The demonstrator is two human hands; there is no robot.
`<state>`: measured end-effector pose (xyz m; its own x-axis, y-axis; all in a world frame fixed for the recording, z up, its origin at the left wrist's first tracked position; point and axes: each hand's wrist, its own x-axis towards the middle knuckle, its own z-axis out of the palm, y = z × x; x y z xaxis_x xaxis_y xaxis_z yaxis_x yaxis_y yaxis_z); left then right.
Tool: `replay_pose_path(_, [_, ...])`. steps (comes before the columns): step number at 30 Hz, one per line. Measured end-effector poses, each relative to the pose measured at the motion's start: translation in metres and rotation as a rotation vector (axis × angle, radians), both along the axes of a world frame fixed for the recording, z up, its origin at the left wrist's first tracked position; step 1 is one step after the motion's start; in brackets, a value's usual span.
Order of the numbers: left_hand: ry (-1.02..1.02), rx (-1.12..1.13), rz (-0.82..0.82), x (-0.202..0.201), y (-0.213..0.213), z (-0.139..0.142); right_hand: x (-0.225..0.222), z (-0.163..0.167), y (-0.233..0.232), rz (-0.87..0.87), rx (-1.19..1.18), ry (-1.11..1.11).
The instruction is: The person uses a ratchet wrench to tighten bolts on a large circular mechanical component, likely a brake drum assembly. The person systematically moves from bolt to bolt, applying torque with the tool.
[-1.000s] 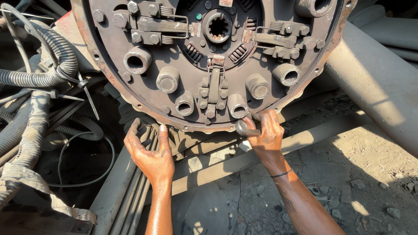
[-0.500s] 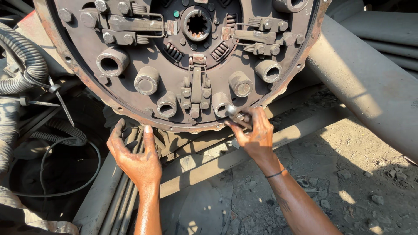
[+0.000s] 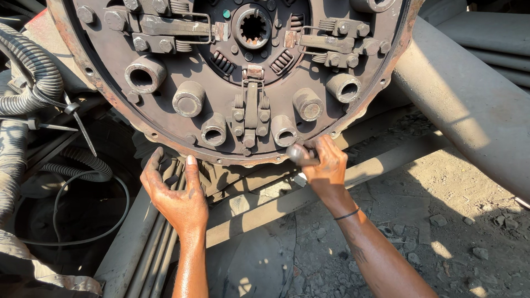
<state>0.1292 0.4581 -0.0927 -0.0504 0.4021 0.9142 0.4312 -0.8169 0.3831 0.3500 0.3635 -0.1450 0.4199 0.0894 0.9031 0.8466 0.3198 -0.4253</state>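
Far left, black corrugated rubber hoses (image 3: pixel 33 83) are curving down beside the assembly, with thin black cables (image 3: pixel 83 182) looping below them; the left hand (image 3: pixel 175 196) is reaching up from the bottom edge, forearm near vertical, palm turned toward the work, fingers spread and open, fingertips lying against the lower rim of the large round rust-brown cast-iron clutch pressure plate (image 3: pixel 165 66); the plate is filling the upper middle of the view, standing upright, its splined centre hub (image 3: pixel 252 26) near the top edge; a small green round mark (image 3: pixel 226 14) is sitting just left of the hub; the right hand (image 3: pixel 326 165) is coming in diagonally, wrist banded in black, fingers curling closed around a dark metal tool (image 3: pixel 298 153) pressed at the plate's lower right rim; right of it, a thick grey steel tube (image 3: pixel 469 105) is slanting across dusty ground.
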Motion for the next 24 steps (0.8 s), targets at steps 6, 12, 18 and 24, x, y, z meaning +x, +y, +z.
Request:
replay_pose_path(6, [-0.001,0.000,-0.008,0.0001,0.0001,0.0003,-0.0023,-0.0035,0.0017,0.115,0.069,0.048])
replay_pose_path(12, [-0.001,0.007,-0.007,0.0016,0.0015,-0.0003,0.0011,-0.0043,0.0010,-0.100,0.064,0.040])
replay_pose_path(18, [-0.020,-0.010,-0.021,0.0016,0.0027,-0.0005,0.0008,-0.0026,0.0008,-0.013,0.069,-0.023])
replay_pose_path(24, [0.002,0.002,-0.014,-0.0004,0.0007,0.0008,0.0004,-0.0021,0.0023,-0.003,0.088,-0.029])
